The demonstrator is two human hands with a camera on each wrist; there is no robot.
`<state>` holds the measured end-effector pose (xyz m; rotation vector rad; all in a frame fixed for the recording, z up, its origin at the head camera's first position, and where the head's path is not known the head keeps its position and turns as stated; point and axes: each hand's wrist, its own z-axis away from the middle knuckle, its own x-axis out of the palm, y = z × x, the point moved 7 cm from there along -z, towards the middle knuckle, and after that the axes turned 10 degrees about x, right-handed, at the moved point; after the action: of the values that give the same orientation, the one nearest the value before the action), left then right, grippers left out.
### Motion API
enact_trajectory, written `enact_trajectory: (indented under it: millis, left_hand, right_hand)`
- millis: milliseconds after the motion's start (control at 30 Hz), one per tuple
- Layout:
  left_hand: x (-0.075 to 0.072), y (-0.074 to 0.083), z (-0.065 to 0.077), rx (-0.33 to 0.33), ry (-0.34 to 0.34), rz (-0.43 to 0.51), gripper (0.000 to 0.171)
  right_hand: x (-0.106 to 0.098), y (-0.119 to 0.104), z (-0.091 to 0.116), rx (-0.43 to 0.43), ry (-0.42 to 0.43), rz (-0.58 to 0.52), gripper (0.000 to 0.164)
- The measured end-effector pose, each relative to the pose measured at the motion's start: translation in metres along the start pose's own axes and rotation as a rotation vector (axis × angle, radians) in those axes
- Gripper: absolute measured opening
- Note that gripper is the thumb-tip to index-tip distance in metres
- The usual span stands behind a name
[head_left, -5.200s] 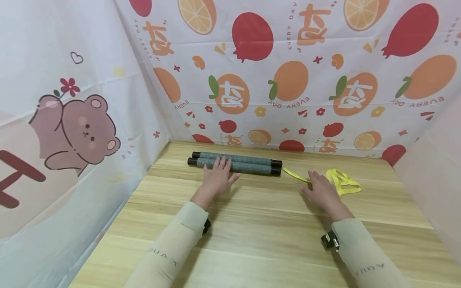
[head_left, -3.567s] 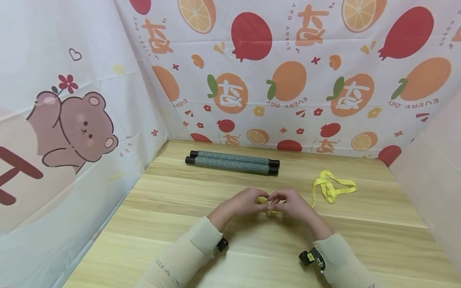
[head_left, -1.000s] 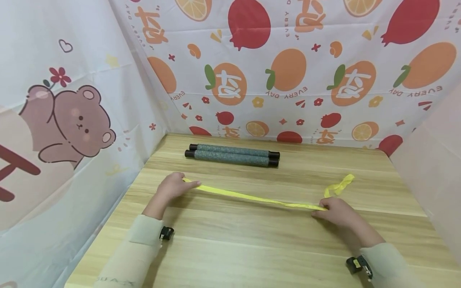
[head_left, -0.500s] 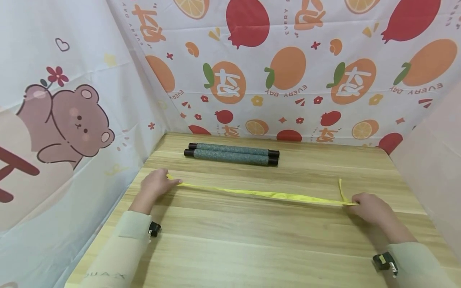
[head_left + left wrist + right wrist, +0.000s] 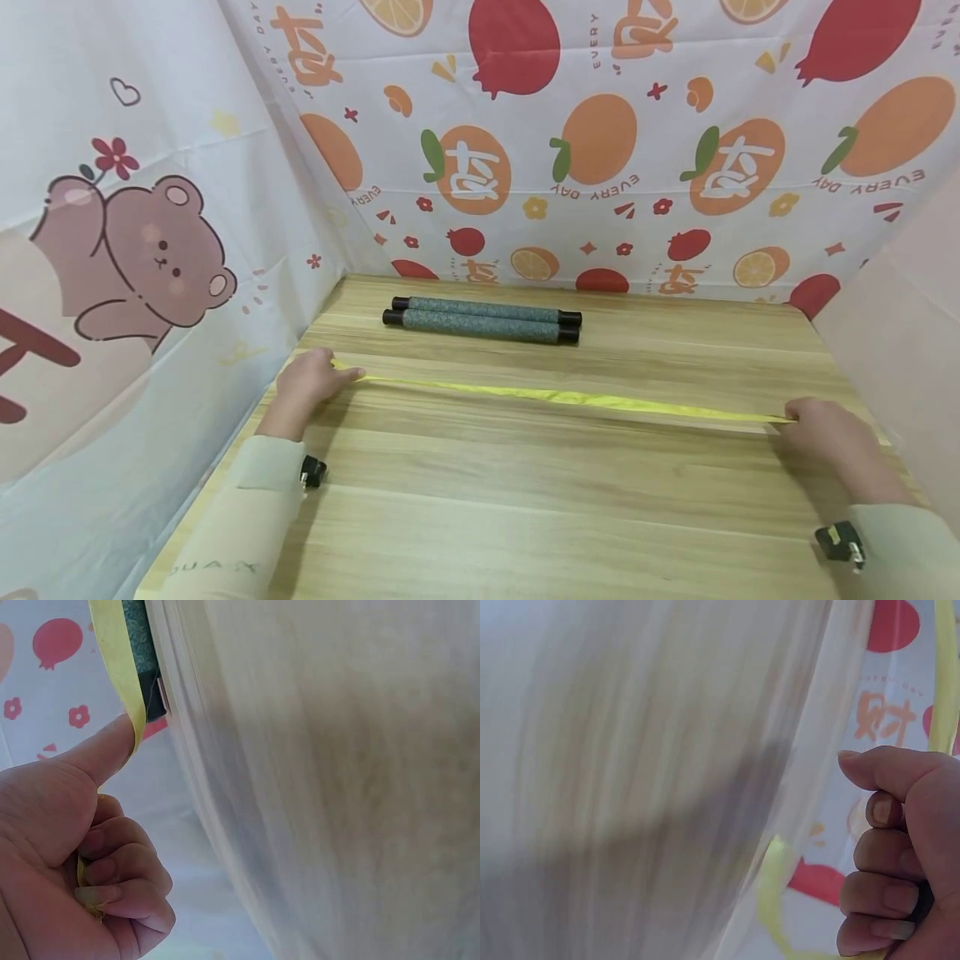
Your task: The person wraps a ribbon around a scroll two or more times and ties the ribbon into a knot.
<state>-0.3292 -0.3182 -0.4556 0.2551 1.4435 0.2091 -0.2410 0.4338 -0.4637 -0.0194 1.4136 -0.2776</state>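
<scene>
A yellow ribbon (image 5: 555, 397) is stretched nearly straight across the table between my two hands. My left hand (image 5: 309, 379) grips one end at the left side. In the left wrist view the ribbon (image 5: 118, 664) runs over the thumb, and its end shows under the curled fingers (image 5: 127, 866). Far to the right, my right hand (image 5: 828, 429) grips the ribbon in curled fingers. A loose tail of ribbon (image 5: 771, 892) hangs below that fist in the right wrist view. Behind the ribbon lie two grey-green rolls (image 5: 480, 324) with black ends, side by side; neither hand touches them.
The wood-grain table (image 5: 525, 508) meets a fruit-print cloth (image 5: 420, 67) at the back. A bear-print cloth (image 5: 277, 192) borders the left, close to my left hand. A pale cloth (image 5: 915, 333) borders the right, close to my right hand.
Earlier my left hand rested on the rolls and the ribbon lay bunched at right. Both hands took the ribbon up and have drawn apart, pulling it longer. The rolls stay put.
</scene>
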Motion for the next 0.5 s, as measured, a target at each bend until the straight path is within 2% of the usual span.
enact_trajectory:
  millis: [200, 333, 500]
  left_hand:
    - [-0.002, -0.001, 0.0, -0.011, -0.003, -0.002, 0.076]
    - [-0.002, 0.001, 0.0, -0.019, -0.011, -0.001, 0.077]
    - [-0.002, 0.002, -0.001, -0.023, -0.017, 0.001, 0.076]
  right_hand:
    - [0.001, 0.016, 0.0, 0.026, -0.014, -0.006, 0.026]
    - [0.008, 0.013, -0.002, -0.043, 0.01, -0.011, 0.027]
    - [0.015, 0.005, -0.006, -0.127, 0.007, -0.016, 0.017]
